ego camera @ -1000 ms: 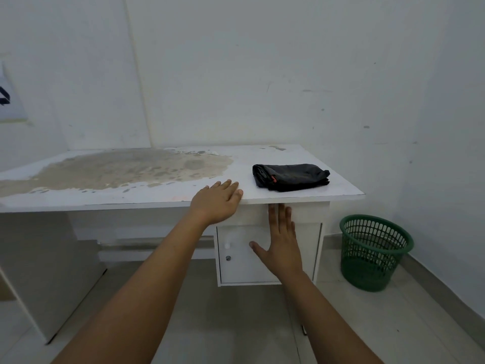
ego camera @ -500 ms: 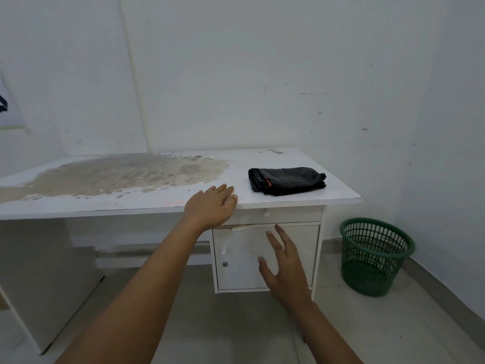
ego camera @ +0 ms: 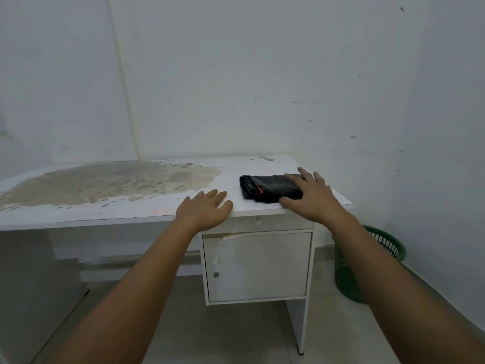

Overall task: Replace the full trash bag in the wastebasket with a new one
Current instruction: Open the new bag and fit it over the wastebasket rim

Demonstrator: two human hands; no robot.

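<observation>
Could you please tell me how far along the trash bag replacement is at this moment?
Nothing looks finished yet. The right hand is spread open over the folded black bag on the desk, not gripping it; the left hand lies flat at the desk's edge. The green wastebasket stands on the floor, partly hidden by the arm, with no liner showing. Unfolding and fitting the bag remain.

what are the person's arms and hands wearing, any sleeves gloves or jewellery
Nothing is worn on either. The left hand and right hand are bare, with no gloves, rings, watch or bracelet in sight. Both forearms are uncovered as far back as the picture's lower edge, so no sleeve shows.
</observation>
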